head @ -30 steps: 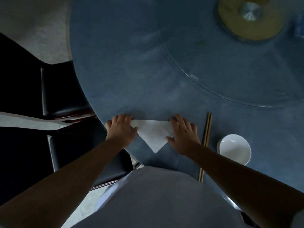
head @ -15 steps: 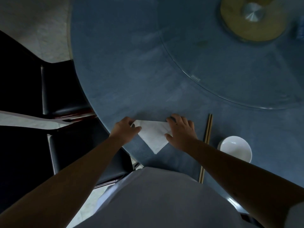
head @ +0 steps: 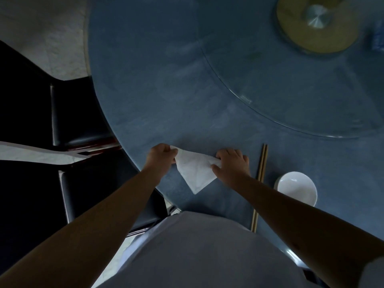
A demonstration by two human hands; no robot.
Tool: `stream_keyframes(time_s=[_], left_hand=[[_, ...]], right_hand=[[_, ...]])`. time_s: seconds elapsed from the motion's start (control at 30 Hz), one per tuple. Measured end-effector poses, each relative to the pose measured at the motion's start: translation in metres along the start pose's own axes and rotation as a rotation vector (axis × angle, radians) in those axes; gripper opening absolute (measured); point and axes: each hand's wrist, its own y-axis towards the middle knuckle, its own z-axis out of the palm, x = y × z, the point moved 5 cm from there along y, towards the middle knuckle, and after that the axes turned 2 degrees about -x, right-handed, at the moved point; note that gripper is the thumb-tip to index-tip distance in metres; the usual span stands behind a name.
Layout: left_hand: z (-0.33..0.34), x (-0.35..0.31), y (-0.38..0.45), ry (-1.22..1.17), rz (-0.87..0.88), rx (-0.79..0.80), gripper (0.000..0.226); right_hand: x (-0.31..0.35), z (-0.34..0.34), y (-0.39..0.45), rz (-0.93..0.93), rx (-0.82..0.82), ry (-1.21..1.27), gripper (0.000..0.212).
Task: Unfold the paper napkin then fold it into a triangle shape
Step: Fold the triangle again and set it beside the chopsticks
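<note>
Head view — both hands (head: pixel 161 156) (head: pixel 232 165) pinching triangular napkin (head: pixel 195 170) corners; table edge (head: pixel 124 146) close.

Dim interior. A round table with a blue matte top (head: pixel 158 84) carries a clear glass turntable (head: pixel 291 96) on a tan circular base with a metal hub (head: pixel 315 23). Two black upholstered chairs (head: pixel 76 113) stand at its left edge on pale mottled stone flooring (head: pixel 41 32).
</note>
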Motion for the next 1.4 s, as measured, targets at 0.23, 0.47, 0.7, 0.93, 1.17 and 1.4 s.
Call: stream_keyframes(time_s=[0.23,0.47,0.7,0.93,1.17,1.4], left_hand=[[0.004,-0.029,-0.018,-0.233,0.190,0.096,0.020],[-0.003,-0.055,-0.014,-0.322,0.260,0.125,0.024],[0.024,-0.089,0.014,0.210,0.463,0.001,0.003],[0.083,-0.097,0.017,0.434,0.513,0.202,0.012],[0.083,-0.090,0.012,0.504,0.622,0.191,0.038],[0.044,-0.027,-0.029,0.919,0.829,0.282,0.055]], right_hand=[[-0.005,-0.004,-0.001,0.130,0.108,0.277,0.021],[-0.007,-0.003,-0.012,0.122,0.210,0.477,0.020],[-0.001,0.021,-0.042,0.291,0.342,0.670,0.018],[0.003,0.033,-0.068,0.535,0.458,0.906,0.013],[0.001,0.031,-0.070,0.650,0.544,1.038,0.019],[-0.001,0.033,-0.066,0.596,0.508,0.862,0.021]])
